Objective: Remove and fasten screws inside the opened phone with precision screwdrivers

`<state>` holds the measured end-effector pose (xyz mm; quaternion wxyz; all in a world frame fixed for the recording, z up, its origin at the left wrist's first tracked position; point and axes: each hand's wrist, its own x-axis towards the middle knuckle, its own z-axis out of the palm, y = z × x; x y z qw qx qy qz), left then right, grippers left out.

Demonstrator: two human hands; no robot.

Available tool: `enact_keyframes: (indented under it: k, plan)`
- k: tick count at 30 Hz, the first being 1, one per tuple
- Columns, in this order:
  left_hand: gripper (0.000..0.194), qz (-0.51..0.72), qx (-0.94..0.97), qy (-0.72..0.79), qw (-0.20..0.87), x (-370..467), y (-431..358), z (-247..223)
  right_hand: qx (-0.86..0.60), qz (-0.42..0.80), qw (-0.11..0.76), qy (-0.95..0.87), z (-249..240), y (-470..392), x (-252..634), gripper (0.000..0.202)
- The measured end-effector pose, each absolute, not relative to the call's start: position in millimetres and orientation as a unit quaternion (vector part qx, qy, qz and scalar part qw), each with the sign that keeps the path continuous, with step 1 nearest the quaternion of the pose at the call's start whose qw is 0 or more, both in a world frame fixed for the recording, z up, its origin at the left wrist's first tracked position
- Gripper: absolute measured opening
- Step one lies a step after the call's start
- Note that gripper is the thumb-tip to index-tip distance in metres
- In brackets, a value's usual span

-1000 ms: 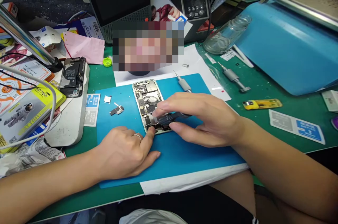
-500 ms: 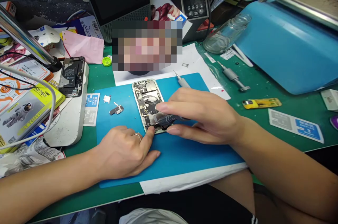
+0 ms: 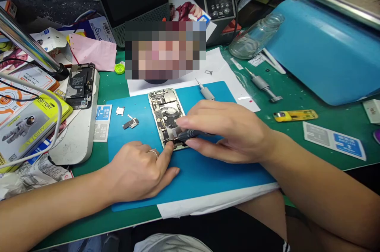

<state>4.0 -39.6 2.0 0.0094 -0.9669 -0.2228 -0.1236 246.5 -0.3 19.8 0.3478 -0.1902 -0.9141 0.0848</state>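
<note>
An opened phone (image 3: 168,115) lies on the blue mat (image 3: 204,180), its inner parts showing. My left hand (image 3: 144,171), with a ring on one finger, presses its index fingertip on the phone's lower left corner; its other fingers are curled in. Over the phone's lower right side, my right hand (image 3: 227,131) pinches a dark grey tool (image 3: 192,135) between thumb and fingers. The tool's tip is hard to make out against the phone. Two small loose phone parts, a silvery one (image 3: 120,111) and a black one (image 3: 130,123), rest left of the phone.
Behind the phone lies a grey screwdriver (image 3: 206,91), with another (image 3: 263,84) farther right. A glass jar (image 3: 257,36) and a yellow tool (image 3: 295,115) are on the right. At the left, a second opened phone (image 3: 79,86) sits on a white device (image 3: 75,137).
The dark tool and the fingers of my right hand have shifted very slightly. My left hand stays on the phone's corner.
</note>
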Motion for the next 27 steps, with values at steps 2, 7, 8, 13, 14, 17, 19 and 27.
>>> enact_keyframes:
  k: [2,7,8,13,14,17,19,27]
  plan:
    - [0.044,-0.126,-0.967,-0.222,0.010,4.0,-39.4,2.3,-0.188,0.076,0.345,-0.916,19.9,-0.3,246.9,0.042]
    - [0.043,-0.138,-0.964,-0.226,0.015,3.9,-39.0,3.9,-0.206,0.115,0.339,-0.911,18.8,-2.0,248.3,0.054]
    - [0.043,-0.143,-0.963,-0.227,0.014,4.0,-38.9,4.2,-0.213,0.117,0.337,-0.910,18.5,-2.5,248.6,0.055]
    - [0.042,-0.159,-0.961,-0.225,0.013,4.8,-38.9,4.7,-0.223,0.077,0.335,-0.912,18.7,-3.8,249.0,0.056]
    - [0.043,-0.154,-0.962,-0.227,0.013,4.8,-38.9,4.7,-0.222,0.080,0.335,-0.912,19.1,-3.9,248.9,0.055]
    - [0.045,-0.141,-0.963,-0.229,0.011,4.5,-38.9,4.7,-0.218,0.104,0.332,-0.912,19.9,-3.6,248.4,0.054]
    - [0.045,-0.135,-0.964,-0.229,0.011,4.3,-38.8,4.6,-0.211,0.102,0.332,-0.914,19.8,-3.1,248.3,0.052]
    - [0.047,-0.139,-0.963,-0.233,0.005,4.3,-38.4,3.3,-0.226,0.124,0.329,-0.908,21.3,-5.0,249.1,0.053]
